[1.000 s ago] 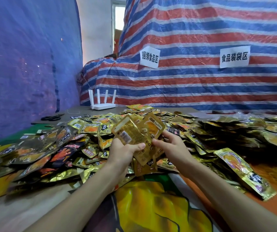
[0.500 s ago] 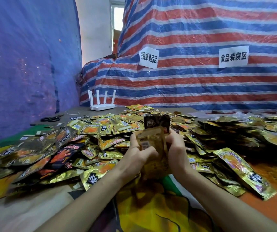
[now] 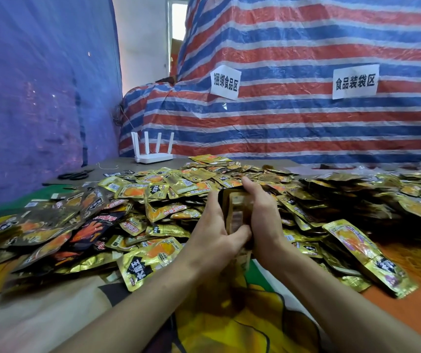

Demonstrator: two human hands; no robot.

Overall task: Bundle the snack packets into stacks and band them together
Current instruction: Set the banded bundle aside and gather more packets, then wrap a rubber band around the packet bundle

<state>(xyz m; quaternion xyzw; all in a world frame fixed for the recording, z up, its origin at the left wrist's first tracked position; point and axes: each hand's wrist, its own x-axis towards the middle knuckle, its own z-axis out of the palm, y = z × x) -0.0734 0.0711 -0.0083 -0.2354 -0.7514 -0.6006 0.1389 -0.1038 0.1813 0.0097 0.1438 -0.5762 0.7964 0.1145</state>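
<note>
Striped tarp (image 3: 306, 123), table (image 3: 120, 166) under packets (image 3: 153, 191), maybe scissors (image 3: 74, 175)

I'm looking into a makeshift food-packing workshop. A striped tarp (image 3: 306, 123) and a blue tarp (image 3: 38, 98) serve as walls. Of 2 taped-up papers, the left sign (image 3: 226, 82) reads 捆绑食品区, food-bundling zone, and the right sign (image 3: 355, 81) reads 食品装袋区, food-bagging zone. Loose packets (image 3: 178, 189) heap across the tabletop (image 3: 38, 322), with scissors (image 3: 74, 175) and a router (image 3: 153, 152) at its far edge.
</note>
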